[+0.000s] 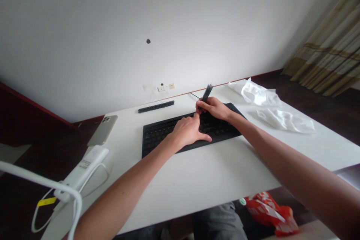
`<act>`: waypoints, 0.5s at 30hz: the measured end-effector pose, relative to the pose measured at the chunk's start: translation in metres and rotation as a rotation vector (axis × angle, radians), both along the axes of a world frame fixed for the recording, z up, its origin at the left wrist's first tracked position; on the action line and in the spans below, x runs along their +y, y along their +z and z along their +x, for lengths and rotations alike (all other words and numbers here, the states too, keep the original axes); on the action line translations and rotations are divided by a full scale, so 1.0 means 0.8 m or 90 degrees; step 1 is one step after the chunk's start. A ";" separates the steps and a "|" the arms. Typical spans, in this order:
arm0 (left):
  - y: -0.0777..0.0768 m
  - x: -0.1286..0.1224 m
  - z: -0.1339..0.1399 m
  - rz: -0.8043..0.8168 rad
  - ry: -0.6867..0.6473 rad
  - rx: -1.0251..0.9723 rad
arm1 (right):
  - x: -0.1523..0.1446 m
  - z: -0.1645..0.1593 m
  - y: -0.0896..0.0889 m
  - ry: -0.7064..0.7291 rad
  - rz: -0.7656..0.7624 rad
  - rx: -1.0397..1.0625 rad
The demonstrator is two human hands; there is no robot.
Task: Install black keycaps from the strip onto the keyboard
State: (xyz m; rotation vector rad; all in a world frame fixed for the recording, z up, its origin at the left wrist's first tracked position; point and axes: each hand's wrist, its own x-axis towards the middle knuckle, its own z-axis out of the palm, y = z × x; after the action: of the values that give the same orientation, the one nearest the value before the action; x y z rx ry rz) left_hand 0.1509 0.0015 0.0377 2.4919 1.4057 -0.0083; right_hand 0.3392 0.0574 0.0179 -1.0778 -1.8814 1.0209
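A black keyboard (157, 135) lies on the white desk, partly covered by both my hands. My left hand (188, 130) rests over its middle, thumb stretched toward the front edge. The other left fingers point forward, and their tips meet my right hand, so the tips are partly hidden. Above the keyboard's right half, my right hand (213, 108) is closed around a dark narrow stick-like object (207, 92). That object tilts up and has a lighter, uneven top end; its lower end is hidden by my fingers. I cannot make out its exact kind.
Behind the keyboard lies a black bumpy strip (156, 107). A phone (102, 130) and a white power strip (81, 172) with cables are at the left edge. Crumpled clear plastic wrapping (258, 95) lies at the right. Below the desk is a red bag (267, 212).
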 end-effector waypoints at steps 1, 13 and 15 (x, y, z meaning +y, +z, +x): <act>0.000 0.000 0.000 0.001 -0.001 0.001 | 0.000 0.000 0.000 -0.001 0.000 0.000; 0.003 -0.002 0.000 0.009 -0.010 0.017 | -0.003 -0.003 0.002 -0.048 0.050 -0.042; 0.003 -0.003 0.000 0.009 -0.010 0.016 | -0.002 -0.004 0.002 -0.067 0.048 -0.041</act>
State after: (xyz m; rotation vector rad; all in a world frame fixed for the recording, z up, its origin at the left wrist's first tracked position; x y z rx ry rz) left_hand 0.1507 -0.0005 0.0402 2.5229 1.4005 -0.0326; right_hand 0.3359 0.0555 0.0192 -1.1647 -1.8780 0.8585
